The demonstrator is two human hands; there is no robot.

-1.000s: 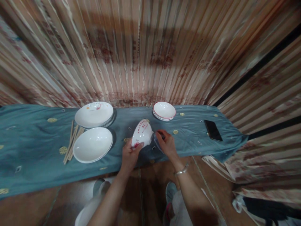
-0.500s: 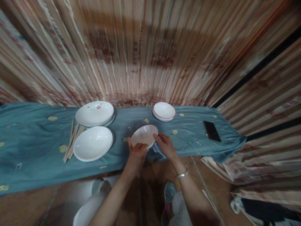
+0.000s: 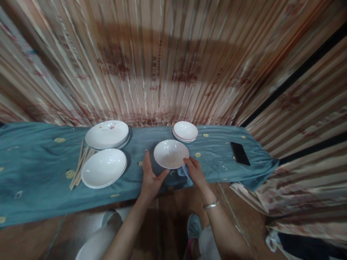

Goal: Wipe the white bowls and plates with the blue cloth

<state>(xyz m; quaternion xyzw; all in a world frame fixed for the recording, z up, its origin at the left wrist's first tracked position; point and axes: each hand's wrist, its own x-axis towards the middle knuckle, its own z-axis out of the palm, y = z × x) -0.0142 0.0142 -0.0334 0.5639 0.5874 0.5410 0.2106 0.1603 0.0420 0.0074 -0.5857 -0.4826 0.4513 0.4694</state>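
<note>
The bowl [image 3: 171, 155], tipped on its side a second ago with its printed outside showing, is now turned nearly level, inside up, and closer to the red-rimmed stack [image 3: 185, 130]. The left hand [image 3: 151, 180] has loosened its grip, fingers spread. The right hand [image 3: 195, 171] has gone from the base to the rim, more blue cloth [image 3: 182, 171] showing beneath.

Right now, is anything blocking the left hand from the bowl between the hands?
Nothing visible: the left hand is open beside the white bowl, with only tablecloth showing between. The right hand and blue cloth are at the bowl's right edge.
</note>
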